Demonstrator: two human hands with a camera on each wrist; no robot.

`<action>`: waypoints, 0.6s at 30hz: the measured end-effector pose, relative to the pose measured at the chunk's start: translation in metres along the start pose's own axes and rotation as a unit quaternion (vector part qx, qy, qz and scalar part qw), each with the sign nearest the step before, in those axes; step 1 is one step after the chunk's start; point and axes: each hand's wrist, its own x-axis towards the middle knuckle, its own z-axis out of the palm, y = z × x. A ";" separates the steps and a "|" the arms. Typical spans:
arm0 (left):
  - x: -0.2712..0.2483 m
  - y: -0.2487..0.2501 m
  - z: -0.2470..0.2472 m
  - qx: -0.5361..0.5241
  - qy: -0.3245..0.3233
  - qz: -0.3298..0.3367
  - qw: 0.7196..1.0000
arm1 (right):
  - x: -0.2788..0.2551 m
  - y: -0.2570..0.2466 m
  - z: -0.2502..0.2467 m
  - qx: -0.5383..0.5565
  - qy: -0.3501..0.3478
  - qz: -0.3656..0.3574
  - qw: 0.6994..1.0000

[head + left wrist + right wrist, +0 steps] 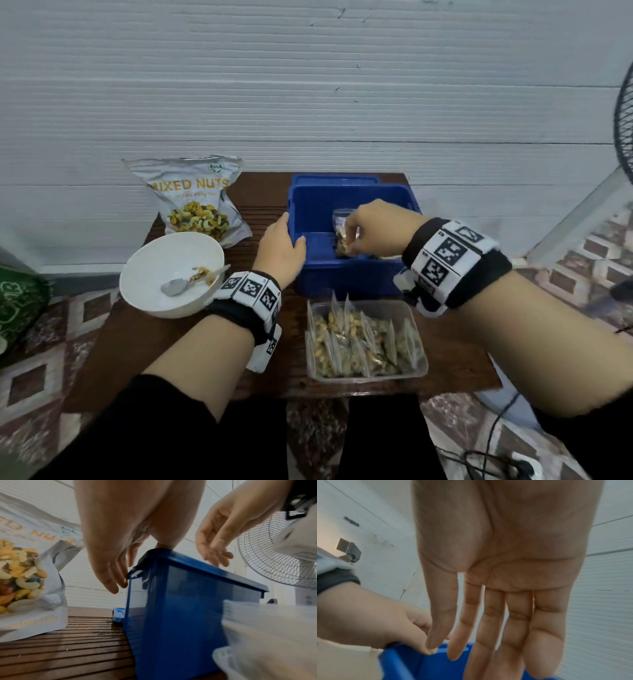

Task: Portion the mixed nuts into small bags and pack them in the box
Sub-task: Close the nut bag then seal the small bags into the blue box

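A small clear bag of nuts (342, 233) stands in the deep blue plastic box (346, 274); the right hand (376, 229), fingers straight, holds nothing, while the left hand (281, 246) grips the rim.

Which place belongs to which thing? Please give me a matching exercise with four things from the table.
Things:
1. spoon
2. small bags of nuts
3. left hand
4. mixed nuts pouch

Places:
A. on the rim of the blue box
B. standing behind the white bowl
C. inside the white bowl
D. in the clear tray

Pairs: 1-C, 2-D, 3-A, 4-B
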 end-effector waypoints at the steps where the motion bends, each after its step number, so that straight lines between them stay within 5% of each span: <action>1: -0.006 0.001 0.001 0.011 0.000 0.001 1.000 | -0.012 0.001 0.006 -0.002 -0.002 0.012 1.000; 12: -0.060 0.015 0.011 0.084 -0.007 0.004 0.996 | -0.102 0.005 0.075 0.002 -0.031 0.187 0.982; 18: -0.090 0.030 0.019 0.143 0.008 0.018 0.990 | -0.112 0.002 0.106 0.083 0.067 0.224 0.969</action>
